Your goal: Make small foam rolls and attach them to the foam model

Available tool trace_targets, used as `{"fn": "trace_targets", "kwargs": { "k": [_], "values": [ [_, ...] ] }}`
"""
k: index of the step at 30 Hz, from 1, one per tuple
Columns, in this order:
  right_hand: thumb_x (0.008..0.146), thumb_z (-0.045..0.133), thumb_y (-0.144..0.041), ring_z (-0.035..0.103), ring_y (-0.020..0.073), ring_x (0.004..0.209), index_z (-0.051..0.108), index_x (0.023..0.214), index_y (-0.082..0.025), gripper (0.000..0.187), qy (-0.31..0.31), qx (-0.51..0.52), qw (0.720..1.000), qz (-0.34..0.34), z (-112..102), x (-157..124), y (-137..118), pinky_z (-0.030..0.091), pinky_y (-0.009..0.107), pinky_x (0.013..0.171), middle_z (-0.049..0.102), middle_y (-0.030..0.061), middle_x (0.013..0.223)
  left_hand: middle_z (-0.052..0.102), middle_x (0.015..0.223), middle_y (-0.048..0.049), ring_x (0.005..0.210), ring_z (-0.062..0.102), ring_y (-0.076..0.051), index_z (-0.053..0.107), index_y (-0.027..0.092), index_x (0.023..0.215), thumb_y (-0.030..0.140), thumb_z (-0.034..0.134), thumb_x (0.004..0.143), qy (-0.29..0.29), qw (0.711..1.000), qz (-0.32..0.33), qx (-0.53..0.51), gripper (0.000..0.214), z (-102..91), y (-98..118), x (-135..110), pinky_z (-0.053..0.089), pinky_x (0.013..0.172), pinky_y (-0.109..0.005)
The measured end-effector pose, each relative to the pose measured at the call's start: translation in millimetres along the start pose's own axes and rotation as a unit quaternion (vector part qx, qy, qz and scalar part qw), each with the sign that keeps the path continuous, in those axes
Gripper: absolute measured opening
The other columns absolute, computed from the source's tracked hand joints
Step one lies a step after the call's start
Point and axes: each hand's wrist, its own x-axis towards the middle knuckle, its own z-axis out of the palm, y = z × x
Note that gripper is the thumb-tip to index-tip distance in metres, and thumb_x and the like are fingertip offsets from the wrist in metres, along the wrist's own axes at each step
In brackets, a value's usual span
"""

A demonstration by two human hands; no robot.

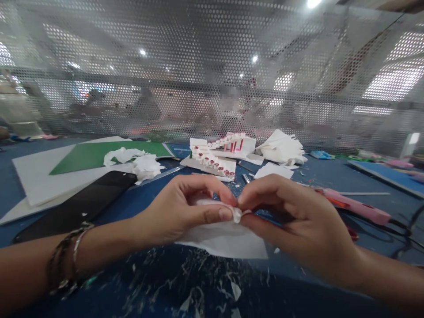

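Both my hands meet at the middle of the view over a blue table (139, 274). My left hand (185, 210) pinches a small white tissue wad (237, 214) between thumb and forefinger. My right hand (291, 216) pinches the same wad from the other side, fingers curled. A flat sheet of white tissue (225, 240) lies under the hands. A bracelet (68, 258) circles my left wrist.
A white foam model with red pieces (218, 157) stands behind the hands. White paper scraps (283, 148), a green sheet (96, 154), white boards (43, 176), a black flat object (82, 203) and a pink tool with a cable (357, 207) lie around. A perforated metal screen (212, 79) closes the back.
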Motion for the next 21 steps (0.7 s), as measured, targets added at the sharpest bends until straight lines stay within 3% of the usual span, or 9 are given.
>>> {"fn": "trace_targets", "kwargs": {
  "k": [3, 8, 15, 21],
  "values": [
    [0.075, 0.056, -0.015, 0.061, 0.0037, 0.066, 0.055, 0.091, -0.018, 0.017, -0.006, 0.002, 1.000, 0.005, 0.6, 0.1, 0.1, 0.047, 0.009, 0.061, 0.066, -0.0035, 0.073, 0.061, 0.062, 0.0052, 0.058, 0.055, -0.005, 0.067, 0.022, 0.070, 0.006, 0.067, 0.060, 0.024, 0.999, -0.025, -0.036, 0.019, 0.5, -0.9, -0.2, 0.044, 0.056, -0.010],
    [0.073, 0.057, -0.014, 0.059, 0.0032, 0.060, 0.061, 0.079, -0.018, 0.008, 0.021, -0.045, 0.999, 0.002, 1.0, 0.1, 0.9, 0.046, 0.009, 0.053, 0.066, -0.0043, 0.071, 0.063, 0.061, 0.0030, 0.057, 0.056, -0.007, 0.067, 0.020, 0.063, 0.011, 0.067, 0.061, 0.063, 0.997, -0.022, 0.042, 0.009, -0.4, -1.6, -0.3, 0.045, 0.053, -0.012],
    [0.072, 0.058, -0.014, 0.058, 0.0018, 0.055, 0.061, 0.075, -0.017, 0.005, 0.055, -0.124, 0.990, -0.026, 0.4, 0.7, -1.4, 0.044, 0.008, 0.051, 0.066, -0.0055, 0.066, 0.068, 0.072, 0.0005, 0.069, 0.060, -0.011, 0.069, 0.021, 0.069, 0.012, 0.064, 0.068, 0.071, 0.973, 0.091, 0.199, 0.010, 1.3, 0.5, -3.0, 0.047, 0.064, -0.019],
    [0.073, 0.058, -0.013, 0.058, 0.0024, 0.055, 0.059, 0.077, -0.019, 0.007, 0.066, -0.159, 0.984, -0.041, 0.7, 0.7, -0.9, 0.044, 0.009, 0.050, 0.066, -0.0060, 0.066, 0.070, 0.082, -0.0005, 0.077, 0.061, -0.015, 0.068, 0.023, 0.086, 0.011, 0.062, 0.071, 0.028, 0.933, 0.194, 0.303, 0.020, 0.6, 2.9, -6.4, 0.046, 0.073, -0.025]
  ]
}}
